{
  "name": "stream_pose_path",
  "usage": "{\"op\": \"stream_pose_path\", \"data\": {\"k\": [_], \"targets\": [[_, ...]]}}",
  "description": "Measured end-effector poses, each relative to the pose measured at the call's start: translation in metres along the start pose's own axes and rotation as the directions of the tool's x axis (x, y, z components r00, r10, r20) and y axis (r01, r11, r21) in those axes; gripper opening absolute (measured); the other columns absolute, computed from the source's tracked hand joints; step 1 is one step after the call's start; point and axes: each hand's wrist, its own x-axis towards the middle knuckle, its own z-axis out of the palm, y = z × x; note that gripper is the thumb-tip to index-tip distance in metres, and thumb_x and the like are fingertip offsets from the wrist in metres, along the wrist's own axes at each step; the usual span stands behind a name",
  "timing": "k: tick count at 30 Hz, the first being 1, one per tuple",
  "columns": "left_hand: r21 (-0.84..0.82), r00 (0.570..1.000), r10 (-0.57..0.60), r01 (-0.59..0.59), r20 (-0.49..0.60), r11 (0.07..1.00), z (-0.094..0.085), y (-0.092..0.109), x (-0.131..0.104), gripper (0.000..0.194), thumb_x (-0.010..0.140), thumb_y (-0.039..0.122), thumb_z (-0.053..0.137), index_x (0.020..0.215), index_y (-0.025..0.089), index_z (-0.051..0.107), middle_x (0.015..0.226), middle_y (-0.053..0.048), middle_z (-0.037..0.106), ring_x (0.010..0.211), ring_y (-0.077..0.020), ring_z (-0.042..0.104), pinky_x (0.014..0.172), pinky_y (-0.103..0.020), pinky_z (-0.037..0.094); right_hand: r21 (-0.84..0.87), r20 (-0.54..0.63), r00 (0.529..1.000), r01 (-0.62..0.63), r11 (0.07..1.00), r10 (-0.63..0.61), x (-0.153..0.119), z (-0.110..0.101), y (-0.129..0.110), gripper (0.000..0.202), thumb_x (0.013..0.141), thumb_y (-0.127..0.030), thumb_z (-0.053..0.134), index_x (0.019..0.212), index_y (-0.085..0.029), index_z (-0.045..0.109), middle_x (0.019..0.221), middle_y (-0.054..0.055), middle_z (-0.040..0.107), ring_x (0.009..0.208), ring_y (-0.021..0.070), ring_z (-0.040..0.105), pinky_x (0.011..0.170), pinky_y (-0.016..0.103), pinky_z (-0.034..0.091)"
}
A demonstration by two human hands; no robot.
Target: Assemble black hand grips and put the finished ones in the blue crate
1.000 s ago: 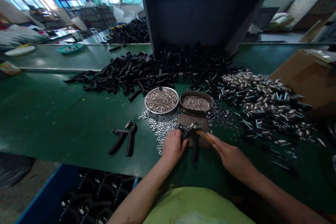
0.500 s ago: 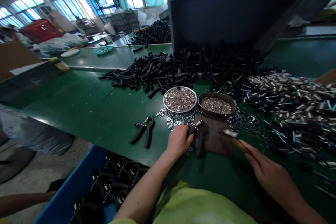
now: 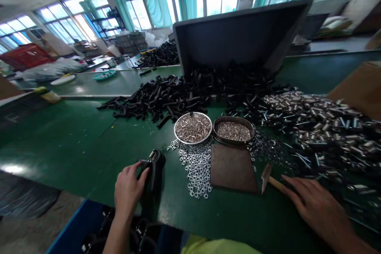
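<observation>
My left hand (image 3: pixel 128 185) is closed around a black hand grip strengthener (image 3: pixel 154 168) with a metal spring at its top, low over the green table. A second grip may lie against it; the overlap hides this. My right hand (image 3: pixel 317 202) is at the handle of a small hammer (image 3: pixel 266 177), its fingers fairly straight and partly hiding the wooden handle. The hammer's head is just right of a brown square pad (image 3: pixel 233 168). Loose nuts (image 3: pixel 198 170) are spread left of the pad.
Behind the pad stand a round dish of metal pins (image 3: pixel 193 128) and an oval tin of small metal parts (image 3: pixel 233 131). Black handles (image 3: pixel 160 97) spill from a grey bin (image 3: pixel 238 35). Springs and bolts (image 3: pixel 324 127) are heaped right. A blue crate (image 3: pixel 70 222) is below the table edge.
My left hand has moved left from the pad with the grip strengthener, to where another one lay. The hammer has come down to the right of the pad with my right hand. The view has shifted.
</observation>
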Motion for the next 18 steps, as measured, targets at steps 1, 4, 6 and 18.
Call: {"op": "stream_pose_path", "data": {"k": [1, 4, 6, 18], "targets": [[-0.018, 0.997, 0.027, -0.028, -0.073, 0.999, 0.000, 0.010, 0.002, 0.045, 0.085, 0.046, 0.044, 0.111, 0.013, 0.061, 0.107, -0.014, 0.060, 0.099, -0.0299, 0.053, 0.084, -0.041, 0.045, 0.030, 0.020, 0.999, 0.037, 0.999, -0.038, 0.018, 0.002, -0.002, 0.038, 0.091, -0.040, 0.039, 0.100, -0.018, 0.068, 0.093, 0.010, 0.069, 0.086, 0.0239, 0.061, 0.074, 0.037, 0.050], [-0.194, 0.973, 0.153, -0.186, -0.174, 0.963, 0.004, 0.053, 0.007, 0.041, 0.084, 0.045, 0.047, 0.105, 0.014, 0.063, 0.107, -0.013, 0.060, 0.101, -0.0284, 0.053, 0.090, -0.043, 0.043, 0.139, 0.087, 0.988, 0.114, 0.984, -0.127, 0.094, 0.012, -0.013, 0.033, 0.092, -0.026, 0.038, 0.108, -0.017, 0.065, 0.107, 0.010, 0.066, 0.100, 0.0233, 0.057, 0.086, 0.038, 0.047], [-0.359, 0.958, 0.253, -0.286, -0.137, 0.889, 0.010, 0.089, 0.008, 0.035, 0.083, 0.043, 0.051, 0.101, 0.017, 0.064, 0.108, -0.011, 0.060, 0.103, -0.0267, 0.053, 0.094, -0.042, 0.042, 0.157, 0.109, 0.989, 0.077, 0.985, -0.095, 0.155, 0.026, -0.021, 0.032, 0.091, -0.019, 0.037, 0.107, -0.018, 0.066, 0.106, 0.008, 0.067, 0.099, 0.0212, 0.057, 0.086, 0.035, 0.047], [-0.804, 0.841, 0.514, -0.187, 0.166, 0.565, 0.040, 0.198, -0.002, 0.021, 0.082, 0.036, 0.057, 0.093, 0.022, 0.067, 0.112, -0.010, 0.061, 0.108, -0.0249, 0.055, 0.097, -0.043, 0.042, 0.058, 0.509, 0.861, -0.017, 0.998, -0.015, 0.345, 0.116, -0.016, 0.031, 0.089, -0.034, 0.054, 0.115, -0.017, 0.056, 0.116, 0.008, 0.057, 0.097, 0.0191, 0.059, 0.082, 0.041, 0.051]]}}
